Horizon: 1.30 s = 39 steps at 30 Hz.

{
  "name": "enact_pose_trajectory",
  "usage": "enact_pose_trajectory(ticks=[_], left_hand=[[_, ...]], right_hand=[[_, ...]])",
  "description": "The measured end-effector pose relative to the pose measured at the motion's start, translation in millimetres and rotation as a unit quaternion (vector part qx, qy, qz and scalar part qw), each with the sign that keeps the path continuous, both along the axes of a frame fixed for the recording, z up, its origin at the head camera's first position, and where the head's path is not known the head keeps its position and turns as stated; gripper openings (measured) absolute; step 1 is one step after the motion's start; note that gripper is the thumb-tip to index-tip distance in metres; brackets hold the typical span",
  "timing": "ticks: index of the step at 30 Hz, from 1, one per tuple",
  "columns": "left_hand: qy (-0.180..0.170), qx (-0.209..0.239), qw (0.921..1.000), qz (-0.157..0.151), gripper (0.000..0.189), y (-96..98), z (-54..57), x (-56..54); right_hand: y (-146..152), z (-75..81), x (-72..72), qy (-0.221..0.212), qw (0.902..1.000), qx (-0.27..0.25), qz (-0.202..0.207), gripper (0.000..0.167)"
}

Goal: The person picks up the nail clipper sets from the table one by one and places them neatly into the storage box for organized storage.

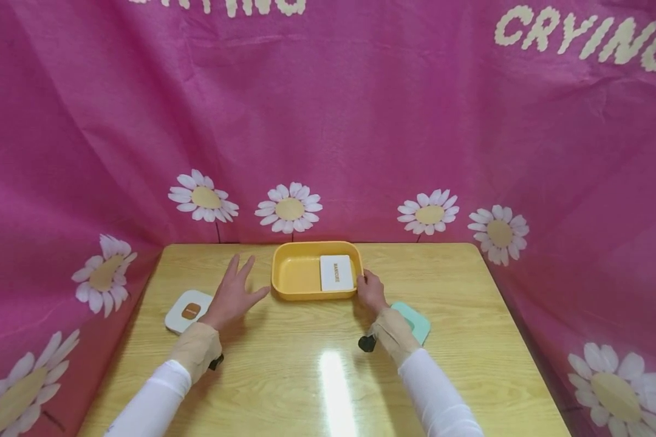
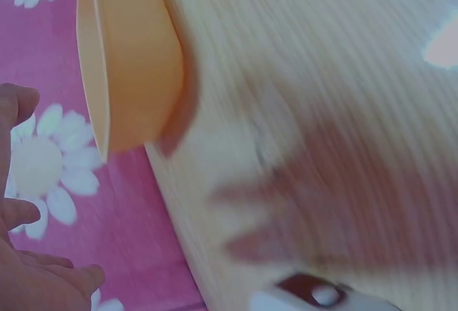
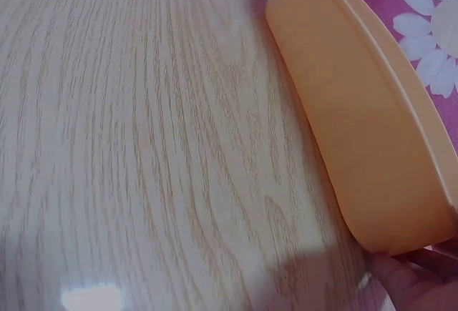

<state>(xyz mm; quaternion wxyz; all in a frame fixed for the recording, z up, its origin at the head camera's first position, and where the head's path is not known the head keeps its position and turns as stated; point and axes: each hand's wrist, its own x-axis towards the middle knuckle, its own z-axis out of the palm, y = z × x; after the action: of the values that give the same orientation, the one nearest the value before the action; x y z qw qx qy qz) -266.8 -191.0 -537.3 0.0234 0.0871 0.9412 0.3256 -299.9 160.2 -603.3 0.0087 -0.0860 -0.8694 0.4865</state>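
A yellow rectangular box (image 1: 297, 276) without a lid sits at the back middle of the table. Inside its right part lies a white box (image 1: 336, 273) with brown lettering. At the yellow box's right end, my right hand (image 1: 372, 291) grips the front corner; thumb and fingers show low against the wall in the right wrist view. My left hand (image 1: 235, 300) hovers left of the yellow box, fingers spread and holding nothing. Beside the left wrist lies a white rounded-square piece (image 1: 177, 312) with a brown patch, partly covered by the hand.
A mint-green rounded piece (image 1: 415, 321) lies on the wooden table (image 1: 284, 376), partly behind the right wrist. A pink curtain (image 1: 355, 152) with daisies hangs along the back and both sides. Light reflects off the table's front middle.
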Motion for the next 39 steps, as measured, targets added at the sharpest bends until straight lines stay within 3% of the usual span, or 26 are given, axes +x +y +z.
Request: enact_pose_trajectory(ticks=[9, 22, 31, 39], left_hand=[[0.009, -0.01, 0.9996, 0.026, 0.098, -41.9, -12.2, 13.3], [0.038, -0.042, 0.9979, 0.033, 0.099, -73.7, -22.1, 23.6], [0.022, -0.049, 0.9964, 0.065, 0.102, -92.3, -29.4, 28.7], [-0.002, -0.056, 0.9957, 0.073, 0.108, -105.1, -37.3, 33.0]], right_hand=[[-2, 1.6, 2.6, -0.008, 0.9999, 0.001, -0.007, 0.04], [-2, -0.1, 1.9, -0.011, 0.9996, -0.021, -0.016, 0.041], [-3, 1.0, 2.2, -0.022, 0.9977, -0.061, -0.02, 0.043], [-3, 0.4, 2.3, -0.028, 0.9982, -0.052, -0.01, 0.044]])
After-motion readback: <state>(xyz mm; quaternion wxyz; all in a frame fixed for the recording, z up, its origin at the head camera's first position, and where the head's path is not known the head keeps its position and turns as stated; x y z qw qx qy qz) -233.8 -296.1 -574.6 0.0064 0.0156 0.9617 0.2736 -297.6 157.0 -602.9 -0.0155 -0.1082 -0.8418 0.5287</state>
